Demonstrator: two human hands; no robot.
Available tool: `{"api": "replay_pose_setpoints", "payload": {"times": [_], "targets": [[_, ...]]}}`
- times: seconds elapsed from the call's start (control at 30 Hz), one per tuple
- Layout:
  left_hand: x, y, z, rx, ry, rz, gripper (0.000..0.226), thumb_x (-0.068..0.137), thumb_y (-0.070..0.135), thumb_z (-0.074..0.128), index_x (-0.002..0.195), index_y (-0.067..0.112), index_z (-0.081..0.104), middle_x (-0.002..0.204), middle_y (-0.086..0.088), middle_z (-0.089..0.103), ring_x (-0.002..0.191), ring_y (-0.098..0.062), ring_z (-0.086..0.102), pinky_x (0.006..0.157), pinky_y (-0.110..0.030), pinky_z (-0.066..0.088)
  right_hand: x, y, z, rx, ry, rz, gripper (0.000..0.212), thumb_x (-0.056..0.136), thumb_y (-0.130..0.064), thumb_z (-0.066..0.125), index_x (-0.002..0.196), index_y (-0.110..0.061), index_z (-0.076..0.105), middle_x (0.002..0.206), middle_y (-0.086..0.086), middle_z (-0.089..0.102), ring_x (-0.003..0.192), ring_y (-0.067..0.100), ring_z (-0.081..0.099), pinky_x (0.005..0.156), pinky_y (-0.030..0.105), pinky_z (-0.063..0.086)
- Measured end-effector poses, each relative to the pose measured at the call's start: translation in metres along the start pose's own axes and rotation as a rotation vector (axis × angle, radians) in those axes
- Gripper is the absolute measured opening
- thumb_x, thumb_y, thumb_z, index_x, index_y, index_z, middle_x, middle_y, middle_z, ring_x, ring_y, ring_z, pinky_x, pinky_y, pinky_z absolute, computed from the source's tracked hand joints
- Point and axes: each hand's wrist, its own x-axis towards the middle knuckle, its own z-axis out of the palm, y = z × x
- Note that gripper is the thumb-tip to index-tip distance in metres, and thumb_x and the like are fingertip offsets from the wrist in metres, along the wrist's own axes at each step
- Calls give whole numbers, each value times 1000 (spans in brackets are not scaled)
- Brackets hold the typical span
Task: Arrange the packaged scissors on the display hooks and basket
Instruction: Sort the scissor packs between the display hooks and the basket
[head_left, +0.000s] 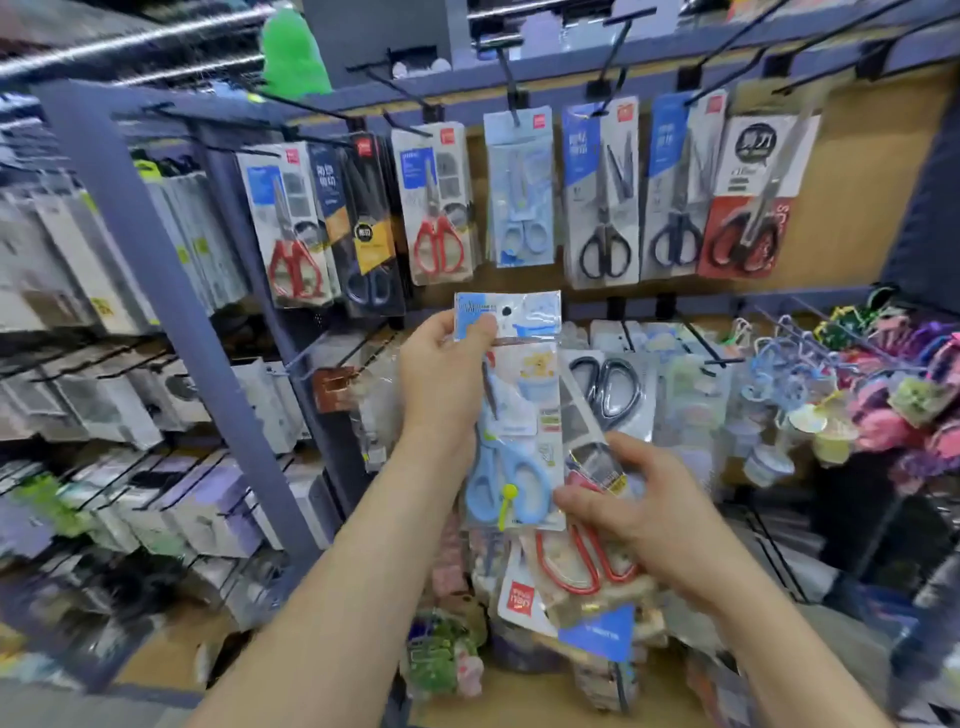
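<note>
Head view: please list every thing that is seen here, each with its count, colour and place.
hanging scissors packs: seven fronts, red, black or blue handles, top hook row
black-handled pack: one, lower row, behind the held packs
display hooks: several, black, upper rail
green fluffy item: one, above the rack, left
small trinkets: many, pink, purple, yellow, right hooks
boxed goods: many, mostly white, left shelves, blurred
blue scissors pack: one, centre, held upright
red-handled scissors pack: at least one, low centre
left hand: pinches the blue scissors pack at its top
right hand: grips the red-handled scissors pack
</note>
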Motion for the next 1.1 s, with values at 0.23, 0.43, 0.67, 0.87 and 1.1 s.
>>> {"api": "replay_pose_setpoints", "payload": {"times": [0.23,0.43,0.67,0.87,1.1], "targets": [[63,34,1,-58,-97,37,15,91,21,68,95,8,72,96,-13,75,85,-31,72,76,-46,60,73,-19,-11,-31,15,-108,28,76,-27,83,100,-30,70,95,-15,75,89,3,70,82,28,55],[120,52,27,17,-134,171,14,95,18,62,95,7,71,93,-14,75,86,-33,71,82,-53,58,127,-30,-18,71,58,-149,25,78,-19,82,100,-24,70,91,-8,77,86,14,73,78,31,59],[157,81,70,60,-128,467,13,86,13,74,74,18,74,74,-5,75,74,-28,72,71,-49,61,158,-53,-28,184,169,-248,23,69,-30,80,89,-25,72,87,-13,76,80,3,71,65,17,53],[191,85,87,101,-98,518,11,85,18,76,74,22,75,80,-9,76,84,-36,71,76,-55,58,176,-72,-33,201,225,-293,16,79,-12,78,90,-22,72,79,-16,76,67,-6,68,55,5,45],[203,91,85,-5,-255,193,18,90,22,70,81,7,70,74,-4,75,68,-22,72,71,-41,62,179,-72,-29,193,249,-236,14,79,-13,79,89,-20,73,77,-7,76,65,4,70,54,11,48]]}}
